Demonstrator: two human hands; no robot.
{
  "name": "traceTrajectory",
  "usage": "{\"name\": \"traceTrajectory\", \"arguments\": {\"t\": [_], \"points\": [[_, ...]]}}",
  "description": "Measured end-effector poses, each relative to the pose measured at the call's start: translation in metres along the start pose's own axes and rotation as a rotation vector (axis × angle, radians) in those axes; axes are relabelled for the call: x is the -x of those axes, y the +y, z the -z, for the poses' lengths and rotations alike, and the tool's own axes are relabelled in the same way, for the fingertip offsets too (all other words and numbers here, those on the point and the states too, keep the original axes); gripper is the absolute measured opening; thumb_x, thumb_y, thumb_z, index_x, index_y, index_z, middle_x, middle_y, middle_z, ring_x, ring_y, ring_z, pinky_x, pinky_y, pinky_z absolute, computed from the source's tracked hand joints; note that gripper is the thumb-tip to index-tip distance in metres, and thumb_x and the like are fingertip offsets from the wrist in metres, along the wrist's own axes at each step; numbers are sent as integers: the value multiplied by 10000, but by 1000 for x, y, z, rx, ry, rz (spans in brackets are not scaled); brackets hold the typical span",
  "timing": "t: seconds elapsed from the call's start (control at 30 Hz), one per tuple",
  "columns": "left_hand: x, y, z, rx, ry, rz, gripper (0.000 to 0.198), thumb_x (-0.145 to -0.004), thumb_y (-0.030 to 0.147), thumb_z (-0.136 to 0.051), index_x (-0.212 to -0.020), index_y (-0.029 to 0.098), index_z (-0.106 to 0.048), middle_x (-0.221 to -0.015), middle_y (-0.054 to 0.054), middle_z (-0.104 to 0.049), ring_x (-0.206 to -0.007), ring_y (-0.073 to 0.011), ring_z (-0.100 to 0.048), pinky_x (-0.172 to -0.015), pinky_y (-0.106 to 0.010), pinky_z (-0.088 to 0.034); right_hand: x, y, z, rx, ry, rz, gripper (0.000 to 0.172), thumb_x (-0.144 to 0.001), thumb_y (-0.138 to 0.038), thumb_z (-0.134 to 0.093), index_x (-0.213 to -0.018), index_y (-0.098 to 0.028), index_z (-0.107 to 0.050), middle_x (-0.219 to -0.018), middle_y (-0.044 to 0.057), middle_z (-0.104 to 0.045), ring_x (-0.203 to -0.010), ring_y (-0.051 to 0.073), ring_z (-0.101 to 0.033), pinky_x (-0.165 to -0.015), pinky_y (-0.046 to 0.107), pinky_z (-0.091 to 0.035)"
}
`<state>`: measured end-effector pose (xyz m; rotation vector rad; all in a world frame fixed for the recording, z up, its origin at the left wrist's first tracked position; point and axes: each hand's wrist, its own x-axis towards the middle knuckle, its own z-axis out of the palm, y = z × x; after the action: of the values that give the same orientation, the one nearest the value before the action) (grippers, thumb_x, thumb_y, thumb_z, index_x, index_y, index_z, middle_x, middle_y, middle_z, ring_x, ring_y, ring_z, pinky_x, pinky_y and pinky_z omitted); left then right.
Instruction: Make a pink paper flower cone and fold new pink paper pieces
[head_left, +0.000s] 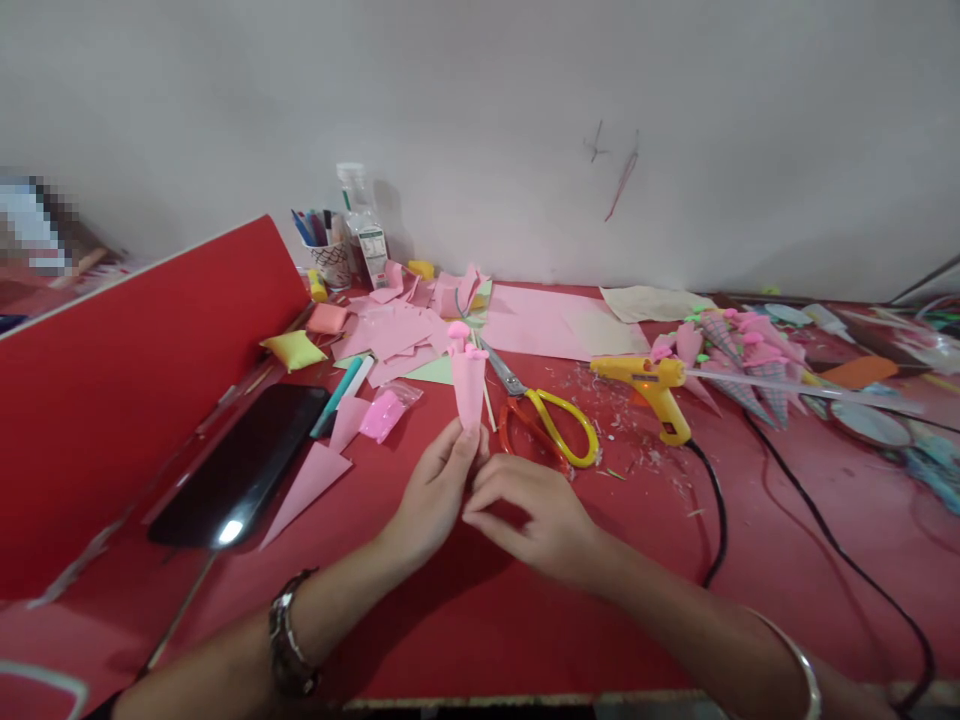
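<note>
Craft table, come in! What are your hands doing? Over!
Left hand pinching pink paper cone near its tip, wide end up. Right hand alongside, any grip unclear. Scissors just beyond right hand, seemingly not in the way.

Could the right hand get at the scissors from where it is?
Probably yes: the scissors lie just beyond the right hand, their yellow handle uncovered on the red table, with nothing apparent standing between.

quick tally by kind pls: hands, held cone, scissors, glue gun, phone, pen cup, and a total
Hands: 2, left hand and right hand
Held pink cone: 1
Scissors: 1
Glue gun: 1
Phone: 1
Pen cup: 1
Total: 7
</note>
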<state>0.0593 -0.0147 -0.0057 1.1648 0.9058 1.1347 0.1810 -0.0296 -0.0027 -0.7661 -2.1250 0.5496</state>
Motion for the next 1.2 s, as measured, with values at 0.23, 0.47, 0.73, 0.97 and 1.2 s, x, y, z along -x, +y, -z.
{"name": "traceTrajectory", "arguments": {"t": [0.23,0.47,0.73,0.97,1.2], "points": [[-3,-3,6,27,-147,-13,317,-821,426,-360,-619,182,-362,-487,78,-296,-437,-67,-251,-438,-199,-233,-9,16,16,-805,396,-541,96,-717,-281,-583,-667,-201,-601,-627,-44,-580,-564,41,-516,-576,154,-432],[2,2,1,-81,-406,76,340,-816,442,-318,-596,182,-341,-510,63,-325,-453,-69,-289,-441,-205,-240,-11,18,19,-1142,283,-574,83,-652,-308,-649,-634,-233,-618,-832,-28,-627,-756,80,-562,-751,238,-436],[3,-5,-1,-395,-300,24,341,-790,414,-355,-558,165,-385,-547,38,-361,-531,-90,-333,-488,-205,-280,-5,14,14,-861,89,-545,66,-710,-200,-581,-667,-205,-631,-809,-11,-605,-650,75,-547,-597,213,-451],[3,-8,1,-555,-249,-59,194,-756,224,-360,-604,155,-458,-607,7,-506,-571,-115,-436,-526,-214,-309,-6,7,13,-447,46,-458,82,-692,-154,-590,-688,-203,-657,-861,15,-572,-864,130,-529,-824,290,-397],[3,2,2,-68,-512,174,395,-770,505,-329,-532,190,-305,-449,70,-312,-412,-60,-237,-415,-196,-208,-4,11,16,-975,71,-490,58,-687,-263,-620,-679,-215,-650,-949,29,-569,-898,134,-541,-747,284,-453]]}}
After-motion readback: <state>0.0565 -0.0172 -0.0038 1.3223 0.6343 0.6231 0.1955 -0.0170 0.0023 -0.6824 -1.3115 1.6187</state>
